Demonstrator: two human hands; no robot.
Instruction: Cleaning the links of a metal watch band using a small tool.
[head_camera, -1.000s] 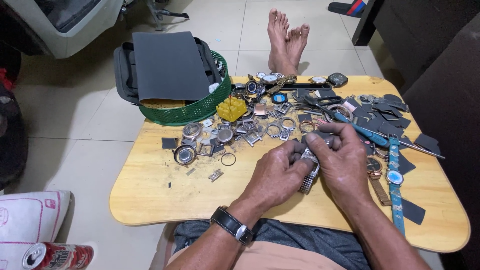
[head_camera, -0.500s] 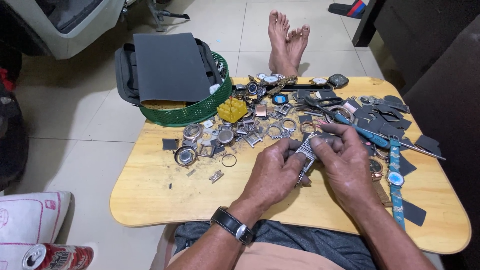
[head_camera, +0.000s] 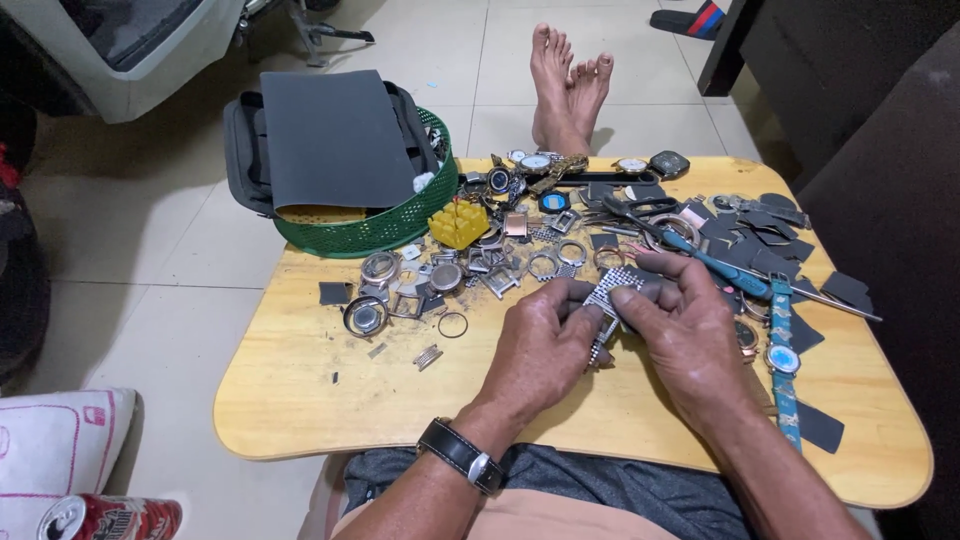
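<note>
Both hands were over the middle of the wooden table (head_camera: 300, 400). The left hand (head_camera: 540, 350) and the right hand (head_camera: 690, 335) held one metal watch band (head_camera: 612, 293) between them. Each grip was closed on the band, with fingers and thumb pinching it. The band ran on a slant, from up near the right hand's fingertips down toward the left hand, and its lower end poked out under the left fingers. The two hands were about equally close to it, since both touched it.

There was one strap watch (head_camera: 465, 462) on the left wrist. One green basket (head_camera: 385, 225) stood at the far left of the table, with one grey sheet (head_camera: 335, 135) lying over it. One small yellow block (head_camera: 458, 222) sat just beside the basket. One blue watch (head_camera: 781, 355) lay to the right of the right hand. Many small rings and watch cases (head_camera: 440, 275) lay between the basket and the hands, too many to count well. Two bare feet (head_camera: 565, 85) showed past the table.
</note>
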